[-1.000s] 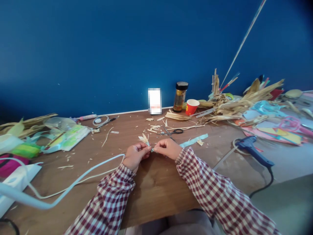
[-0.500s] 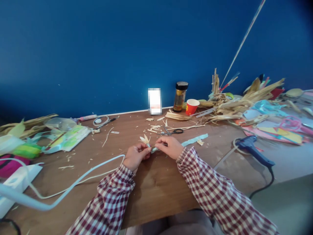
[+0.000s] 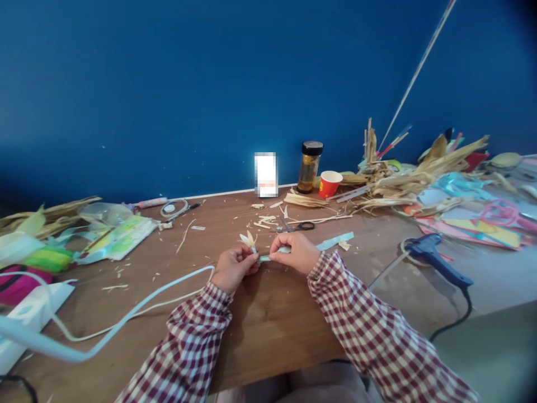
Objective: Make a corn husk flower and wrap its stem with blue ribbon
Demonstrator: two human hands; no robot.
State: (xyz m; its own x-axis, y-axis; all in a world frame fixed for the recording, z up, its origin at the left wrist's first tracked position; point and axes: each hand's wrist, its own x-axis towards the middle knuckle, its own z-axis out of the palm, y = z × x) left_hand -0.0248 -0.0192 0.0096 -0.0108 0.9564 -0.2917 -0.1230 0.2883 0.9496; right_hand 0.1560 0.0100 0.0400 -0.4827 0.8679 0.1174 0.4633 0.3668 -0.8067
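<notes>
My left hand [image 3: 235,267] is closed in a pinch on the base of a small corn-husk flower [image 3: 249,240], whose pale petals point up and away. From that base a light blue-green paper strip [image 3: 335,241] runs rightward. Thumb and fingertips of my right hand [image 3: 296,253] pinch the strip a short way from the flower, and its loose end lies beyond my right hand on the table. Just past my hands are dark scissors [image 3: 296,225] among husk scraps [image 3: 265,219].
On the right lies a blue glue gun [image 3: 438,258] with a black cord. A red paper cup [image 3: 330,184] and a dark-lidded jar [image 3: 309,168] stand near the wall. Husks [image 3: 394,187] are heaped at the back right. At left are a white power strip [image 3: 36,322] and cables.
My right hand has slid slightly right, away from the flower, and more of the strip shows between my hands. My left hand stays nearly still.
</notes>
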